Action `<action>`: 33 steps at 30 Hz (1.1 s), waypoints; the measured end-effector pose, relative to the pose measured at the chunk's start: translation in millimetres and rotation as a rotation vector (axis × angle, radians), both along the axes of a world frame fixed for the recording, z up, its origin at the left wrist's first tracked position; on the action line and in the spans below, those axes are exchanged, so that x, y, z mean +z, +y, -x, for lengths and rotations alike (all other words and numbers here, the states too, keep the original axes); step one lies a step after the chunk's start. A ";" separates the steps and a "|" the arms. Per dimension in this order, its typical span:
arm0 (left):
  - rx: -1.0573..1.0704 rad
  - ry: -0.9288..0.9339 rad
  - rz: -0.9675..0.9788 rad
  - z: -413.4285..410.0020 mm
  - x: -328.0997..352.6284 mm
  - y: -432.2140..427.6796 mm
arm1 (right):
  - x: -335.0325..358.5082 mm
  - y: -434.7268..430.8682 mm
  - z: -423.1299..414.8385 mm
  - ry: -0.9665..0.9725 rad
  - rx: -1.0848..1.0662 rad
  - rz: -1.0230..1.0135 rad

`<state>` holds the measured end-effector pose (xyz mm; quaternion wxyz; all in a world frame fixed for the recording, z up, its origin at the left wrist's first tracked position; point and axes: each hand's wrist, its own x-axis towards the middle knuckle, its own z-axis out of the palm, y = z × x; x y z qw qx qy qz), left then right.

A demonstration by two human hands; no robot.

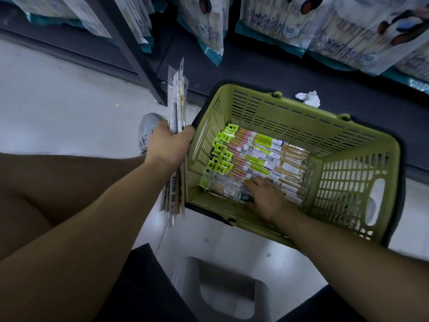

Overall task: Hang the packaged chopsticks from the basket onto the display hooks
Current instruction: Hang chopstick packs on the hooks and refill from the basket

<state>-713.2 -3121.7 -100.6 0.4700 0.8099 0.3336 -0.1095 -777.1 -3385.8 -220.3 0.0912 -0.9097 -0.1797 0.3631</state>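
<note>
Inside the green plastic shopping basket, a layer of packaged chopsticks covers the bottom. They lie side by side in clear sleeves, with their lime-green header cards toward the basket's left wall and barcode labels along their lengths. The right hand reaches over the basket's near rim and rests palm down on the packs closest to that rim. Its fingers are stretched out and slightly spread, lying flat on the sleeves; none is seen curled around a pack.

Just outside the basket's left wall, the left hand grips a bundle of chopstick packs, fingers and thumb wrapped around its middle. The bundle stands nearly upright, its top fanning out above the fist and its lower ends hanging below the wrist, beside the basket's near-left corner.

Left of the basket, behind the left hand, a grey sneaker rests on the pale floor. Beyond the basket's far rim, a crumpled white scrap lies on the dark shelf base, and above that hang large bags of disposable chopsticks marked 50. Nearer than the basket, at the bottom of the view, sits a grey plastic stool.
</note>
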 end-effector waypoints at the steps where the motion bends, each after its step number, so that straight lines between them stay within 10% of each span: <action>1: 0.008 -0.001 0.009 -0.1 0.2 0.3 | 0.6 1.4 -0.9 -0.001 0.000 0.009; 16: 0.028 0.017 0.036 0.0 3.5 -1.0 | -2.1 4.8 -9.2 0.155 -0.004 0.049; 33: -0.062 -0.081 0.156 -7.7 43.8 -29.9 | 115.7 8.8 -69.8 -0.024 -0.493 -0.553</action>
